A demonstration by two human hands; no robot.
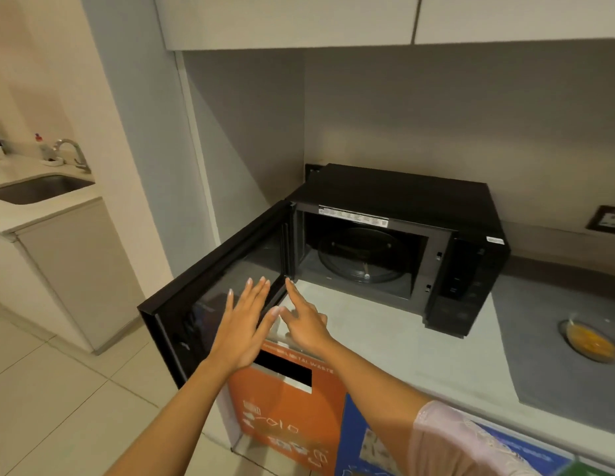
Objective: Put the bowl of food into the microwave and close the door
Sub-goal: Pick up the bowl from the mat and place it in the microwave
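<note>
— Since the door (210,297) is swung wide open, what comes next?

— Fetching the bowl of food (589,341). It sits on the counter (385,345), far off to the right of both hands, past the microwave (402,242).

— Are the hands holding anything?

— No. The left hand (242,324) is flat with fingers spread, by the door's glass. The right hand (304,321) points one finger at the door's hinge corner — it grips nothing.

— Is there room inside?

— Yes, the glass plate (362,255) looks bare. I think the bowl must clear the opening's front edge, and the door sticks out past the counter edge — watch that.
</note>
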